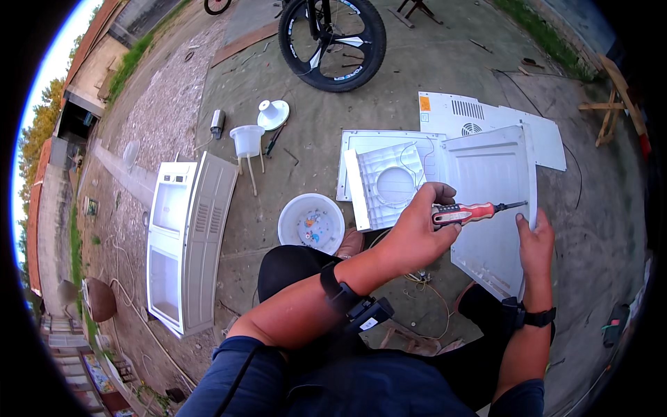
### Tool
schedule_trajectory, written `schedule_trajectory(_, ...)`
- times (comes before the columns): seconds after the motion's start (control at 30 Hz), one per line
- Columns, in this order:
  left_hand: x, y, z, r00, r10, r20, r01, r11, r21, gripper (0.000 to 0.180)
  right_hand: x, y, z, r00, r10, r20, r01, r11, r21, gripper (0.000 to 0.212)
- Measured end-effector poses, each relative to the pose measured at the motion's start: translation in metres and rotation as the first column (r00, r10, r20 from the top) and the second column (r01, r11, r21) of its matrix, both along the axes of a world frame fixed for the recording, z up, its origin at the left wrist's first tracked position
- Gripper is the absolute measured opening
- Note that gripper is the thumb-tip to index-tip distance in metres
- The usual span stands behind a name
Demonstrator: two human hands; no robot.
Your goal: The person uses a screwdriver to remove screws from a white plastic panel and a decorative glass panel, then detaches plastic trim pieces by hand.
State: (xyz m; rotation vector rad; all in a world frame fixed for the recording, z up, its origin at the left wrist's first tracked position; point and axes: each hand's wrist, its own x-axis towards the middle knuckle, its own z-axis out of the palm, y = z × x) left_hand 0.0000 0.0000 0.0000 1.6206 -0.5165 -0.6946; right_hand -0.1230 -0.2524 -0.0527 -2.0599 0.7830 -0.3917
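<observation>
My left hand (424,226) is closed around the red and black handle of a screwdriver (479,211). The screwdriver points right, with its tip at the edge of a large white metal panel (486,243); I cannot tell whether a screw sits there. My right hand (536,243) grips the panel's right edge, thumb on the near face and the other fingers mostly hidden behind. Left of the panel lies a white plastic part with a round opening (363,187), resting over another white panel (344,160).
A flat white vented panel (549,142) lies beyond. To the left are a white bucket (285,226) with small parts, a white tub with legs (246,141), a white cone-shaped part (278,115), a metal cylinder (218,121) and a machine housing (208,243). A bicycle wheel (372,42) stands ahead.
</observation>
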Motion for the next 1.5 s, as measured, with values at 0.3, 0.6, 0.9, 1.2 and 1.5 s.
schedule_trajectory(0.3, -0.006, -0.007, -0.028, 0.974, -0.038, 0.225, 0.047, 0.998, -0.036, 0.035, -0.001, -0.002, 0.003, 0.997, 0.026, 0.068, -0.028, 0.999, 0.028, 0.021)
schedule_trajectory(0.6, -0.003, -0.012, -0.017, 0.919, -0.320, -0.230, 0.344, 0.936, 0.073, 0.049, 0.000, 0.013, 0.001, 0.996, 0.091, -0.019, -0.092, 0.993, -0.076, 0.024)
schedule_trajectory(0.9, -0.005, -0.018, -0.019, 0.942, -0.274, -0.195, 0.306, 0.939, 0.160, 0.042, 0.003, 0.047, 0.010, 0.961, 0.227, -0.161, -0.254, 0.952, -0.171, 0.026)
schedule_trajectory(1.2, -0.009, -0.021, -0.022, 0.945, -0.238, -0.225, 0.282, 0.940, 0.190, 0.029, 0.005, 0.055, 0.008, 0.954, 0.270, -0.129, -0.289, 0.942, -0.171, 0.022)
schedule_trajectory(1.5, -0.009, -0.023, -0.033, 0.911, -0.221, -0.347, 0.291, 0.943, 0.164, 0.028, 0.006, 0.056, 0.010, 0.951, 0.277, -0.139, -0.301, 0.932, -0.202, 0.023)
